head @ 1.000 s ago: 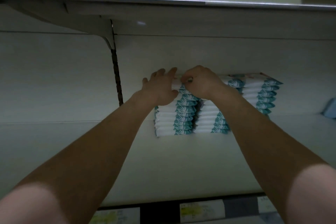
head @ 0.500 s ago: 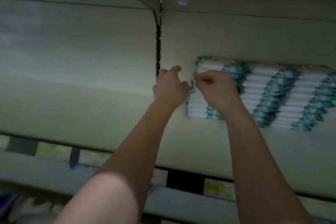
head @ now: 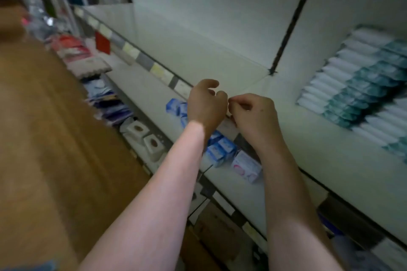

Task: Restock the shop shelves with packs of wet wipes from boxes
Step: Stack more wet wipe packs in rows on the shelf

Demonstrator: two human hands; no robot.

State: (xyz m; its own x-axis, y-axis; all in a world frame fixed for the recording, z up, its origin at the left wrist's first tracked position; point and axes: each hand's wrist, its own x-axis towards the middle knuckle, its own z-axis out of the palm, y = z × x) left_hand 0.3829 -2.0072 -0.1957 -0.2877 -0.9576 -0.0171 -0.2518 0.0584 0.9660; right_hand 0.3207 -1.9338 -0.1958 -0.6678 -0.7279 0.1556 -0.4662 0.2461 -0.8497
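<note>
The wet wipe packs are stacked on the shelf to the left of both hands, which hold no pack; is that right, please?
Not quite: in the head view the wet wipe packs are stacked on the shelf to the right of the left hand and right hand, which hold no pack.

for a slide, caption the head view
The left hand and right hand hover at the shelf edge beside stacked wet wipe packs

A shop: white shelves (head: 293, 134) edged with price labels (head: 161, 72) carry stacked packs of wet wipes (head: 352, 86) and small blue boxes (head: 218, 149).
</note>
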